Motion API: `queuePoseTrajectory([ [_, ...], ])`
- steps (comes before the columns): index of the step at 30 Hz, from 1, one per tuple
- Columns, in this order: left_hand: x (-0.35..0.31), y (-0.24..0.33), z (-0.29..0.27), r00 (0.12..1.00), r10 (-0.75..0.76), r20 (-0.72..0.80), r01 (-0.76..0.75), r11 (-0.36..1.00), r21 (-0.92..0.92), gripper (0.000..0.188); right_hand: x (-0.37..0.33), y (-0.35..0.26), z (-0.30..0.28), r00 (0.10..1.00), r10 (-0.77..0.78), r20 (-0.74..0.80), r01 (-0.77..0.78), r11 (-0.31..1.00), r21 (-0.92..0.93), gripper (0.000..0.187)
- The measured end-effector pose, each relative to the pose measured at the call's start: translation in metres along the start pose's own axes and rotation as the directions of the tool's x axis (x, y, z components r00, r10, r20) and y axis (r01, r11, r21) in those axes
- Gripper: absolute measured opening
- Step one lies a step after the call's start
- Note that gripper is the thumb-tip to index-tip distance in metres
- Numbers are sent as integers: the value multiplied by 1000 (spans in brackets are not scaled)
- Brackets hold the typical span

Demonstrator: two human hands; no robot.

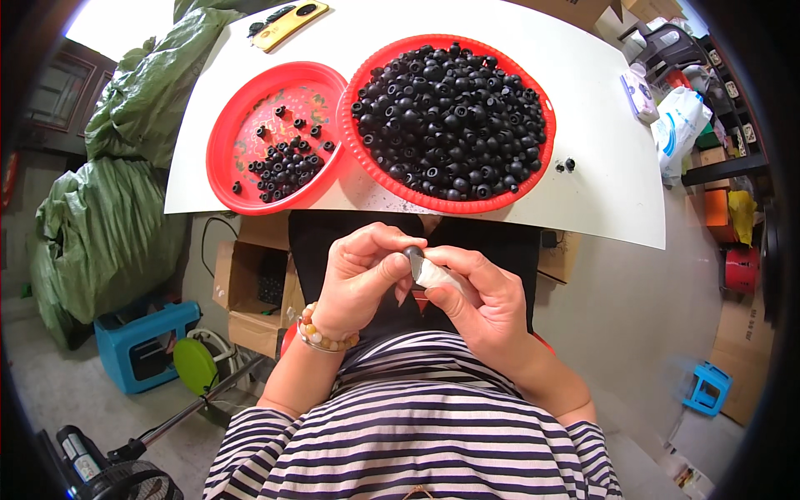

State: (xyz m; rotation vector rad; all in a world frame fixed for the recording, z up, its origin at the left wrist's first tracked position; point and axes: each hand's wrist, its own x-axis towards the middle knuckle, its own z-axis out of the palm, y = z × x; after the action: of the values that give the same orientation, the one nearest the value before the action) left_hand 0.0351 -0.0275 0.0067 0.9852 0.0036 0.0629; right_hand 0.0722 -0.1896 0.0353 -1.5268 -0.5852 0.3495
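Observation:
Over my lap, just off the table's near edge, my left hand (365, 271) pinches a small round black part (412, 251) between thumb and fingertips. Closed around a small blade with a white-wrapped grip (435, 275), my right hand (487, 304) holds its metal edge against the black part. Both hands meet there. Beyond them, a large red basin (450, 205) is heaped with similar black parts. To its left, a shallower red tray (229, 125) holds a smaller scatter of black pieces, some showing ring-shaped openings.
On the white table (596, 125) lie a yellow phone (292, 25), a tissue packet (639, 93) and a few loose black pieces (566, 165). Green sacks (108, 242), a blue stool (142, 350) and an open cardboard box (250, 287) stand left. A white plastic bag (679, 129) is at right.

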Motion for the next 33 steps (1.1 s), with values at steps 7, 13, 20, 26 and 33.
queuePoseTrajectory([
  [7, 0, -1, 2, 1000, 1, -13, -2, 1000, -20, 16, 6, -12, -3, 992, 98, 74, -108, 983, 148, 25],
  [13, 0, -2, -2, 992, -126, -28, 116, 964, -238, 19, 5, -9, -5, 967, 211, 142, -236, 952, 195, 29],
  [20, 0, 0, -1, 994, -106, -17, 100, 971, -219, 19, 4, -8, -4, 980, 171, 103, -186, 971, 150, 28],
  [26, 0, 0, -1, 996, -79, -42, 71, 985, -156, 18, 4, -8, -5, 980, 165, 108, -179, 974, 139, 28],
  [33, 0, 0, 1, 998, -28, -54, 24, 998, -65, 16, 5, -10, -6, 983, 147, 107, -162, 975, 151, 28],
])
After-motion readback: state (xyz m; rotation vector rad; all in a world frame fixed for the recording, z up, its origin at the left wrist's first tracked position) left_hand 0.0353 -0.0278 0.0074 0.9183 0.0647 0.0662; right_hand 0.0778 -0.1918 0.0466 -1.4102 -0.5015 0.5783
